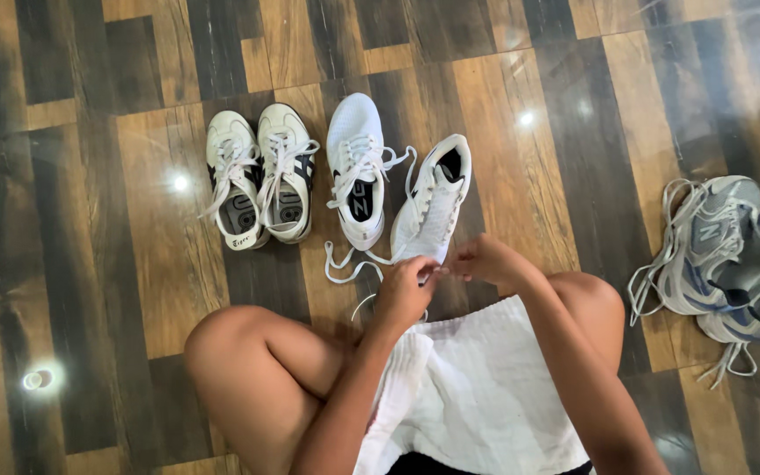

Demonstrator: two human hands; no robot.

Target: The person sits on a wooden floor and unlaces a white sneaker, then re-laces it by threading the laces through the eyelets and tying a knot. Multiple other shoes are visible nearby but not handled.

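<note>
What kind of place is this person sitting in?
Probably a room in a home. The person sits cross-legged on a glossy wood-pattern floor with ceiling lights mirrored in it, and pairs of sneakers stand about: a cream pair, a white pair being laced by both hands, and a grey pair.

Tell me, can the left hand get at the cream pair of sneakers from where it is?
Probably yes: the left hand is free of obstacles toward the cream sneakers; only bare floor lies between.

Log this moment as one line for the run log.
left hand: pinching lace | right hand: pinching lace | white shoe: tilted, by hands | floor: three pairs
</note>
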